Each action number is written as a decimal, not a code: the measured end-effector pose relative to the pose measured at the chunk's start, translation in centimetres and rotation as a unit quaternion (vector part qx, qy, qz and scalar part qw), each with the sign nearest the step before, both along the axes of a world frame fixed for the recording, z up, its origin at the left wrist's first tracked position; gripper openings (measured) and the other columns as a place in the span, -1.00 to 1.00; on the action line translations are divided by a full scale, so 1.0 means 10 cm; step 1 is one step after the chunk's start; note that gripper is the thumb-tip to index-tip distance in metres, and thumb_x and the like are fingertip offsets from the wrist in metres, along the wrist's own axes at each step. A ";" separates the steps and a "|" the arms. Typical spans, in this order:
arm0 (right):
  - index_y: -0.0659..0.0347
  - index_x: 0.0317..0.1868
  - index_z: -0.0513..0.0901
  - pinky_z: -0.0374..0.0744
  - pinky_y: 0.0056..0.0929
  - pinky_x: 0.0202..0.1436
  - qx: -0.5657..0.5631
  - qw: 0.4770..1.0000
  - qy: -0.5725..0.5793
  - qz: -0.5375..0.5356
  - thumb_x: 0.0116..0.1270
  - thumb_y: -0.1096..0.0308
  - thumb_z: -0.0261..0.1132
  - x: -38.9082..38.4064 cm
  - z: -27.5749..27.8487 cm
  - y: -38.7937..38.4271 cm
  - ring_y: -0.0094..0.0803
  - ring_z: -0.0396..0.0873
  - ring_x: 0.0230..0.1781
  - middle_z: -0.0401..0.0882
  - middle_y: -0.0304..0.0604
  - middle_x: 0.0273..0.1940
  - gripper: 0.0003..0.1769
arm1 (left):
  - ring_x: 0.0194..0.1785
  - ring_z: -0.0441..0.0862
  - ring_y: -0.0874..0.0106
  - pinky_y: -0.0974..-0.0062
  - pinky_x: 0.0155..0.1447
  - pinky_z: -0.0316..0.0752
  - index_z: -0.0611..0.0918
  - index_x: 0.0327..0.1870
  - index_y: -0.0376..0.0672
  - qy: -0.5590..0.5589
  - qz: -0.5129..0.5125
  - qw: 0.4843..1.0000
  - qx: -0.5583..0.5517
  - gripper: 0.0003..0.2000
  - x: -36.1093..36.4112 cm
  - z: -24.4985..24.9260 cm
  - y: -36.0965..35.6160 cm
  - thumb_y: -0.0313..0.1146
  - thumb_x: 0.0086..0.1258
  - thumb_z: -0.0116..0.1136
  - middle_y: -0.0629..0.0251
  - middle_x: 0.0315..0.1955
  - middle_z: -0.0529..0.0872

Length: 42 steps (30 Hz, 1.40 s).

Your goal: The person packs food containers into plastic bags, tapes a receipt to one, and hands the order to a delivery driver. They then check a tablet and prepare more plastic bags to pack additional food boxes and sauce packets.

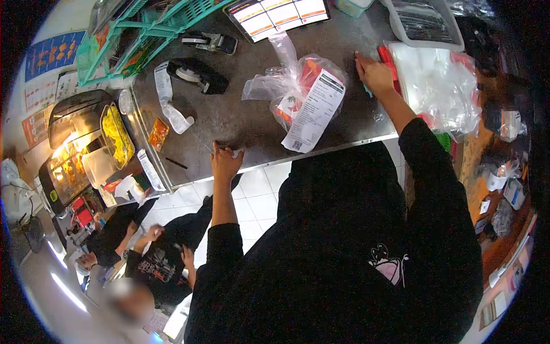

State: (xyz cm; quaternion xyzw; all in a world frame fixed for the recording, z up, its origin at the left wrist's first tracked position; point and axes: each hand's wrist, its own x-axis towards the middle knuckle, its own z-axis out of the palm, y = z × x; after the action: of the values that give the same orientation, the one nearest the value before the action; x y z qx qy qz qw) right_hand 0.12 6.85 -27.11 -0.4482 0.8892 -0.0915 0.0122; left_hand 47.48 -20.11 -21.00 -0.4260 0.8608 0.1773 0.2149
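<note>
My left hand (227, 163) rests at the front edge of the dark counter (229, 123), index finger stretched out and thumb apart. My right hand (376, 75) lies on the counter further back, fingers extended, beside a stack of clear plastic bags (438, 89) with red parts. A small teal item (368, 91) shows at its underside; what it is I cannot make out. Between my hands sits a knotted clear plastic bag (281, 86) with red and white packaging inside. A long printed receipt (315, 112) lies against its front.
A tablet (279, 18) stands at the back. A black tape dispenser (200, 76), a curled receipt strip (166, 98) and an orange sachet (158, 133) lie left. Green baskets (123, 40) and a lit food warmer (69, 155) stand beyond. Two people (166, 252) are at lower left.
</note>
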 end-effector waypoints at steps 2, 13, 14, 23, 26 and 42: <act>0.00 0.22 0.64 0.68 -0.11 -0.35 0.013 1.000 0.008 -0.008 0.53 0.11 0.13 0.02 0.02 0.00 -0.09 0.73 -0.38 0.76 -0.05 -0.27 -0.63 | 0.60 0.13 -0.04 -0.16 0.53 0.14 0.76 -0.20 -0.33 -0.008 -0.005 1.000 -0.004 -0.44 -0.03 0.03 0.01 0.15 0.31 0.22 -0.45 0.29 0.45; -0.06 0.25 0.62 0.62 -0.19 -0.55 -0.005 0.997 0.075 -0.001 0.50 0.08 0.19 0.02 -0.10 0.03 -0.19 0.66 -0.59 0.71 -0.15 -0.40 -0.61 | 0.59 0.08 -0.18 -0.13 0.54 0.14 0.73 -0.08 -0.44 -0.028 -0.047 0.998 -0.044 -0.22 0.18 -0.30 -0.03 0.34 0.35 0.07 -0.47 0.31 0.42; -0.06 0.26 0.62 0.62 -0.20 -0.55 0.004 0.997 0.078 0.000 0.50 0.08 0.20 0.02 -0.06 0.02 -0.20 0.66 -0.59 0.71 -0.16 -0.40 -0.61 | 0.58 0.08 -0.20 -0.14 0.54 0.14 0.73 -0.08 -0.43 -0.043 -0.052 0.998 -0.016 -0.22 0.33 -0.50 -0.15 0.35 0.34 0.07 -0.46 0.30 0.43; -0.09 0.26 0.63 0.57 -0.25 -0.54 0.014 0.989 0.125 0.079 0.49 0.07 0.21 -0.13 -0.13 0.16 -0.25 0.66 -0.58 0.70 -0.18 -0.43 -0.60 | 0.60 -0.05 -0.27 -0.24 0.58 -0.02 0.64 0.22 -0.33 -0.208 -0.042 0.977 0.013 -0.09 -0.34 0.07 -0.01 0.48 0.27 0.03 -0.17 0.36 0.48; -0.12 0.29 0.60 0.59 -0.22 -0.50 -0.009 0.996 0.077 0.045 0.51 0.08 0.18 -0.07 -0.09 0.16 -0.24 0.68 -0.54 0.71 -0.17 -0.42 -0.60 | 0.59 0.08 -0.16 -0.16 0.57 0.07 0.59 0.32 -0.20 -0.110 -0.048 0.992 -0.046 -0.16 -0.35 0.21 -0.04 0.42 0.29 0.08 -0.03 0.39 0.49; 0.12 0.53 0.24 0.42 -0.09 0.41 -0.070 0.957 -0.283 -0.005 0.29 0.34 0.41 0.35 0.41 0.73 0.17 0.41 0.28 0.38 0.19 0.25 -0.17 | 0.25 0.50 0.02 0.05 0.20 0.56 0.21 0.57 0.28 0.297 -0.122 0.930 -0.179 -0.15 -2.58 0.03 -0.34 -0.17 0.24 0.42 0.21 0.22 0.52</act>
State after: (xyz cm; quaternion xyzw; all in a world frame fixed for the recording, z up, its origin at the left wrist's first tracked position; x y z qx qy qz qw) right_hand 3.59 14.10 -23.03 -0.3992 0.8431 -0.2763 0.2311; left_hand 21.72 -23.47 -20.69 -0.2772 0.9479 0.1115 -0.1102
